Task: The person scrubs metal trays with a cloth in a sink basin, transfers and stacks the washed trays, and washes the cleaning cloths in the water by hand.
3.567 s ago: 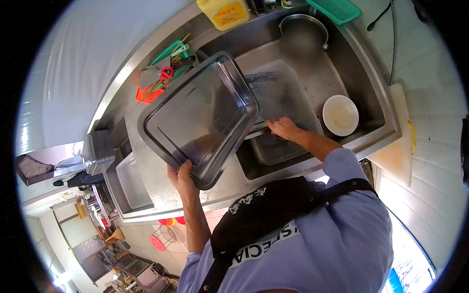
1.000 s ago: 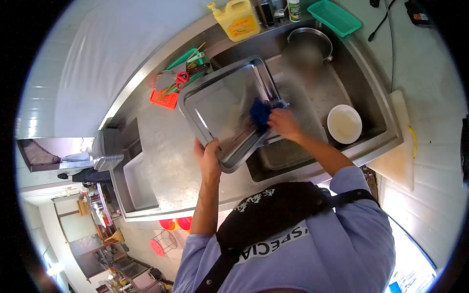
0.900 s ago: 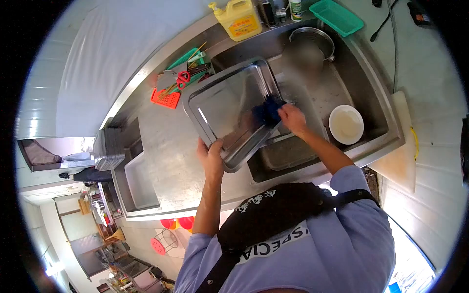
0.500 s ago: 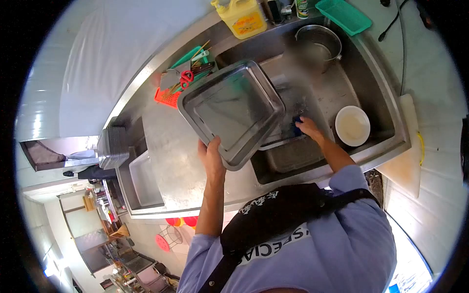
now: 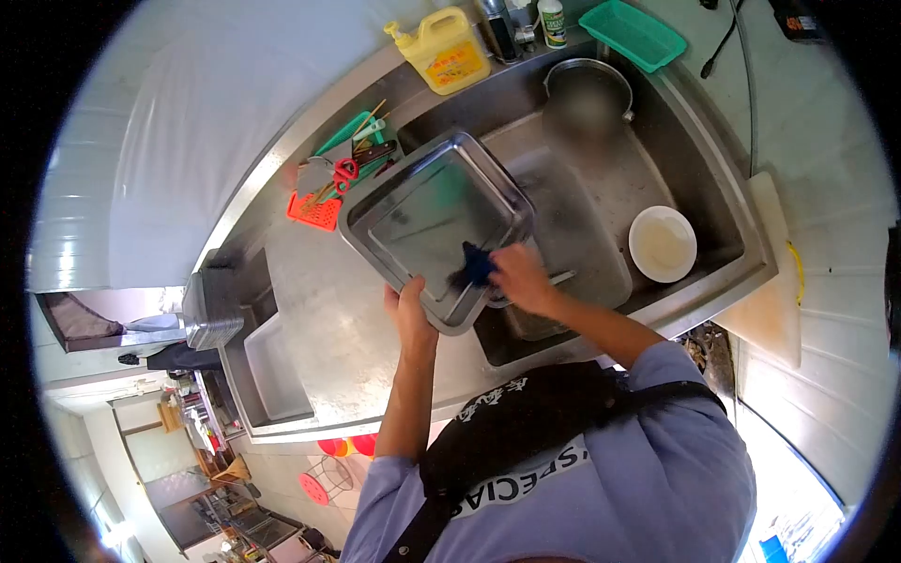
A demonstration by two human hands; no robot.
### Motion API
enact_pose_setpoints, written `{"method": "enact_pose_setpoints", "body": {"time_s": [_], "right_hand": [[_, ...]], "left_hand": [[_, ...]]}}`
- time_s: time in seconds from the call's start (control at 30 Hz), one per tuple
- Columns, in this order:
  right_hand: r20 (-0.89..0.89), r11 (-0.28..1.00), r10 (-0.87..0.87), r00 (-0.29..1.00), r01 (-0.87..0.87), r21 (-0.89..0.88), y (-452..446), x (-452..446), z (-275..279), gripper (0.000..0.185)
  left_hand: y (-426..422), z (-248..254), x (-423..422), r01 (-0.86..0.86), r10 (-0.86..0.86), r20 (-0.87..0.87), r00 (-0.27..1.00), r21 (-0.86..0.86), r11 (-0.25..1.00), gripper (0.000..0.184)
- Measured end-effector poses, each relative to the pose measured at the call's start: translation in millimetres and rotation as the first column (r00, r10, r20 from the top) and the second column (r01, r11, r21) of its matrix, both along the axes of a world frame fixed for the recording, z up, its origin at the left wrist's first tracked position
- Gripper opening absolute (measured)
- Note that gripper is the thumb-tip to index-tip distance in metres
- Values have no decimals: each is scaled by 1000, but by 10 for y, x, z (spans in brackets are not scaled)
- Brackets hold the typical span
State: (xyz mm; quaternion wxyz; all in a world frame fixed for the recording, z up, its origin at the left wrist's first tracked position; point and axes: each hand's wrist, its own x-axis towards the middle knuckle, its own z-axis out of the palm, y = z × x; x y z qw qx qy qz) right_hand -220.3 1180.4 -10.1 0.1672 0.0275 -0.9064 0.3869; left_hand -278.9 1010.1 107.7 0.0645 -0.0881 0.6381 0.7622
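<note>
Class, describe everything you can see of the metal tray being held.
The tray is rectangular, shiny grey and metal-looking, with rounded corners, raised rim and reflective base. It tilts over the counter and sink. The left hand grips its near edge; the right hand holds a blue cloth or scrubber inside it.

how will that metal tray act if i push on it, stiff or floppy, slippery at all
The metal tray is probably stiff: it looks unbent with the left hand gripping one edge. Its smooth, shiny surface could be slippery, especially if wet. A push at the far edge may tip it, as that hand grips the near side.
</note>
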Motion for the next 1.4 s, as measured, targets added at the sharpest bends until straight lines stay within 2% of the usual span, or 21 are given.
{"method": "enact_pose_setpoints", "body": {"time_s": [0.03, 0.1, 0.17, 0.27, 0.3, 0.4, 0.43, 0.53, 0.6, 0.67, 0.73, 0.83, 0.93, 1.03, 1.13, 1.2, 1.27, 1.3, 1.4], "right_hand": [[137, 995, -82, 987, 72, 75, 142, -80, -119, 25], [231, 953, -304, 924, 297, 67, 443, -156, -349, 23], [220, 861, -415, 883, 459, -219, 664, -206, -651, 27], [406, 811, -422, 811, 538, -232, 848, -236, -650, 36], [396, 802, -444, 804, 554, -225, 844, -239, -573, 40], [284, 877, -384, 878, 444, -185, 659, -303, -218, 36], [283, 901, -371, 884, 417, -121, 580, -352, -218, 31], [98, 914, -403, 910, 395, 86, 216, -349, -194, 26], [244, 977, -214, 946, 212, 35, 49, -224, 39, 26], [154, 997, 9, 988, 2, -71, -154, -91, 259, 29], [-134, 981, 151, 980, -165, -102, -358, -28, 441, 32], [-252, 946, 297, 921, -320, -54, -457, -95, 667, 39], [-311, 968, 239, 920, -200, 153, -347, -475, 669, 41], [-400, 996, -20, 916, 54, 75, -165, -897, 351, 40], [-270, 988, 11, 963, 31, 152, 139, -956, 89, 38], [89, 988, -150, 985, 146, 47, 385, -959, 60, 38], [11, 944, -318, 948, 318, -93, 567, -996, -402, 39], [-18, 905, -399, 917, 391, -171, 559, -1005, -426, 39], [134, 851, -418, 898, 439, -288, 488, -1013, -406, 40]], "left_hand": [[-43, 69, 30, 7, -7, 34, 999, 4, 1000, 34], [-130, 197, 108, 17, -18, 105, 994, 18, 1000, 36], [-236, 141, 152, 46, -44, 68, 997, -37, 998, 38], [-340, 102, 161, 70, -66, 58, 996, -84, 994, 42], [-342, 119, 159, 74, -68, 73, 995, -82, 994, 42], [-334, 180, 188, 93, -84, 74, 994, -115, 989, 42], [-312, 186, 195, 101, -94, 62, 994, -120, 988, 42], [-209, 194, 197, 103, -101, 29, 994, -73, 992, 41], [-203, 200, 167, 91, -90, 28, 996, -57, 994, 41], [-240, 150, 148, 78, -75, 53, 996, -66, 995, 41], [-252, 82, 147, 83, -81, 80, 993, -24, 996, 43], [-266, 79, 175, 103, -101, 83, 991, -23, 994, 40], [-167, 131, 254, 133, -130, 50, 990, -74, 988, 43], [-176, 135, 352, 184, -177, 72, 982, -100, 978, 49], [-156, 224, 373, 207, -198, 75, 977, -138, 969, 49], [-162, 254, 395, 208, -202, 57, 978, -135, 969, 49], [-182, 251, 404, 221, -212, 75, 974, -151, 964, 49], [-166, 229, 392, 235, -220, 101, 970, -167, 958, 48], [-89, 180, 368, 307, -284, 136, 949, -201, 930, 46]]}}
